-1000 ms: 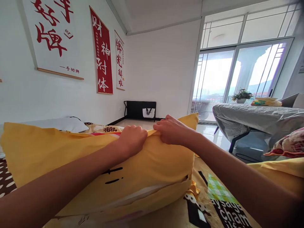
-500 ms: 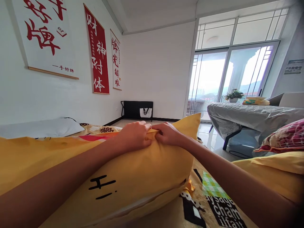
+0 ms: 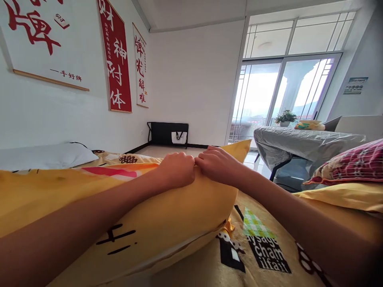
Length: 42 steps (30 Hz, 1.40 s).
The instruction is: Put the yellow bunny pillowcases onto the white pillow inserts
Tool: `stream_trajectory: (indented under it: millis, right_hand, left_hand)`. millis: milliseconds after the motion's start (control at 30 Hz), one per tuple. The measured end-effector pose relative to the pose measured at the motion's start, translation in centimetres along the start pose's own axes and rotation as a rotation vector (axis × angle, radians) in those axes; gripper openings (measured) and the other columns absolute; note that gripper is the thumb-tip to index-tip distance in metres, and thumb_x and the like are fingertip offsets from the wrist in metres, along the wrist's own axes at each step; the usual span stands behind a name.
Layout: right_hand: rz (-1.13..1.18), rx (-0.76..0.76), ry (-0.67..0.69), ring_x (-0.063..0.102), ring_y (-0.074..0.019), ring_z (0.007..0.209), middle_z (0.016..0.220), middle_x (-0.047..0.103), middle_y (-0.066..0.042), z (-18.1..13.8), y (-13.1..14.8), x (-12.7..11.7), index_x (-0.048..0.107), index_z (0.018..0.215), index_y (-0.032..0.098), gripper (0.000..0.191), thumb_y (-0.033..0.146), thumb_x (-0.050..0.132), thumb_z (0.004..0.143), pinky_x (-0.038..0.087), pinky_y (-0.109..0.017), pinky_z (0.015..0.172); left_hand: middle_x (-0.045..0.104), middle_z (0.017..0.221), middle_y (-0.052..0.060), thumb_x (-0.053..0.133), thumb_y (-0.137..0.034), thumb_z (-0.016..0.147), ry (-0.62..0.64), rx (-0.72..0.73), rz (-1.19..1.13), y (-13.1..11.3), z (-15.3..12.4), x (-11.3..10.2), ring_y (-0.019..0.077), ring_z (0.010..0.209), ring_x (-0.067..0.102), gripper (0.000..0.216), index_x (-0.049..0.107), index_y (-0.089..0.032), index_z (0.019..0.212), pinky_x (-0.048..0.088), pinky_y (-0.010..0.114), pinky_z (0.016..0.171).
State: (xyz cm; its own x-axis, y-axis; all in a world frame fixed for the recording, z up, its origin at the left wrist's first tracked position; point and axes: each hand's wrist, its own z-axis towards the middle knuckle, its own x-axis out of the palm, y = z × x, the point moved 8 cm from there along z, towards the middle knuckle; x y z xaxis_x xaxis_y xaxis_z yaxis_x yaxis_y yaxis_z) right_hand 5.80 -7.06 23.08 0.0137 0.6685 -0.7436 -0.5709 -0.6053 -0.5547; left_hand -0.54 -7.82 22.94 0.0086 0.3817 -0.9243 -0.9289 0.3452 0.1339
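Note:
A puffy yellow pillow (image 3: 185, 211) with black "Hi" lettering stretches across the front, its white-lined opening edge facing down toward me. Closed around its upper edge is my left hand (image 3: 178, 169), knuckles up and a pinch of the cloth in the fingers. Right beside it, almost touching, my right hand (image 3: 220, 164) grips the same edge, also closed. The fingertips of both are mostly hidden behind the fists. Past my right hand, one pillow corner sticks up to a point.
Under the pillow lies a beige patterned blanket (image 3: 254, 275). A white pillow (image 3: 60, 155) is at the left, a plaid red cushion (image 3: 353, 163) at the right. Beyond stand a plastic-covered table (image 3: 305, 137) with a potted plant (image 3: 286, 116) and a black folded frame (image 3: 163, 134) by the wall.
Both hands have rolled forward over the pillow's edge, so the thumbs have gone out of sight. The pillow front looks smoother between them. My view has turned slightly right and down.

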Motion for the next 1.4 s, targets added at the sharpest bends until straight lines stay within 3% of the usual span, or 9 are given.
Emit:
stream_trajectory:
  millis: [133,267,500,633,833,967,1100,1300,1400]
  right_hand:
    - [0.204,0.076,-0.148,0.045,-0.0140,0.063,0.067,0.056,-0.002,-1.0,-0.7,0.1,0.052,0.068,0.019,0.017,0.009,0.043,0.079,0.029,-0.027,0.066]
    - [0.419,0.104,-0.193,0.051,-0.0155,0.075,0.078,0.060,-0.003,-2.0,-1.9,0.2,0.056,0.080,0.019,0.017,0.011,0.042,0.075,0.033,-0.028,0.073]
    - [0.043,0.163,0.089,0.046,-0.0137,0.061,0.066,0.057,-0.001,-2.8,-4.6,1.4,0.049,0.061,0.018,0.015,0.006,0.045,0.070,0.029,-0.031,0.071]
    - [-0.039,0.146,0.016,0.046,-0.0140,0.060,0.065,0.058,-0.002,-2.6,-4.5,1.3,0.051,0.064,0.018,0.018,0.005,0.043,0.073,0.027,-0.029,0.064]
    - [0.170,0.219,-0.144,0.053,-0.0149,0.066,0.070,0.063,-0.001,-4.5,-6.6,1.3,0.058,0.075,0.020,0.017,0.015,0.042,0.075,0.030,-0.026,0.060]
    - [0.212,0.192,-0.027,0.057,-0.0157,0.072,0.072,0.064,0.000,-5.8,-8.0,2.6,0.060,0.076,0.020,0.012,0.017,0.049,0.072,0.035,-0.029,0.073]
    - [-0.019,0.243,0.120,0.054,-0.0155,0.064,0.068,0.064,-0.002,-5.4,-8.3,3.1,0.056,0.063,0.019,0.014,0.010,0.047,0.070,0.032,-0.029,0.066]
    - [-0.185,0.360,-0.313,0.052,-0.0179,0.070,0.070,0.062,-0.005,-5.3,-9.0,-1.4,0.058,0.073,0.019,0.021,0.014,0.039,0.079,0.031,-0.030,0.069]
    - [-0.090,0.350,-0.341,0.050,-0.0167,0.065,0.069,0.059,-0.004,-6.3,-10.0,-0.4,0.056,0.075,0.019,0.019,0.024,0.040,0.084,0.033,-0.032,0.074]
  left_hand:
    - [0.065,0.071,0.010,0.037,-0.048,0.086,-0.020,0.066,0.040,-0.5,-0.2,-0.3,0.0270,0.071,0.064,0.041,0.062,-0.018,0.074,0.045,0.035,0.061]
    - [0.065,0.075,0.011,0.035,-0.038,0.089,0.000,0.093,0.046,-1.0,-0.4,-0.4,0.0265,0.072,0.064,0.035,0.061,-0.017,0.078,0.044,0.034,0.060]
    - [0.066,0.084,0.010,0.039,-0.032,0.091,0.084,0.148,-0.079,-1.3,-1.3,-0.2,0.0232,0.078,0.063,0.025,0.058,-0.017,0.093,0.042,0.030,0.061]
    - [0.065,0.090,0.007,0.052,-0.041,0.085,0.130,0.085,-0.153,0.0,-1.7,-0.6,0.0210,0.083,0.062,0.025,0.059,-0.018,0.093,0.043,0.027,0.063]
    - [0.065,0.082,0.005,0.053,-0.040,0.076,0.209,0.031,0.095,2.2,-4.7,-2.6,0.0221,0.075,0.059,0.021,0.062,-0.021,0.077,0.040,0.030,0.061]
    - [0.063,0.073,0.005,0.053,-0.026,0.069,0.299,-0.044,0.218,3.7,-6.9,-2.1,0.0206,0.068,0.058,0.009,0.059,-0.020,0.066,0.039,0.030,0.059]
    - [0.061,0.066,0.008,0.044,-0.013,0.075,0.173,-0.011,0.356,3.0,-6.5,-1.4,0.0217,0.066,0.060,0.017,0.060,-0.017,0.070,0.041,0.032,0.062]
    - [0.060,0.065,0.007,0.032,-0.015,0.083,0.124,-0.154,0.453,4.3,-7.0,-2.8,0.0230,0.058,0.057,0.027,0.058,-0.017,0.079,0.037,0.030,0.053]
    - [0.066,0.082,0.006,0.026,-0.023,0.091,0.121,-0.131,0.410,5.9,-8.6,-2.6,0.0237,0.071,0.061,0.035,0.059,-0.017,0.101,0.041,0.032,0.064]
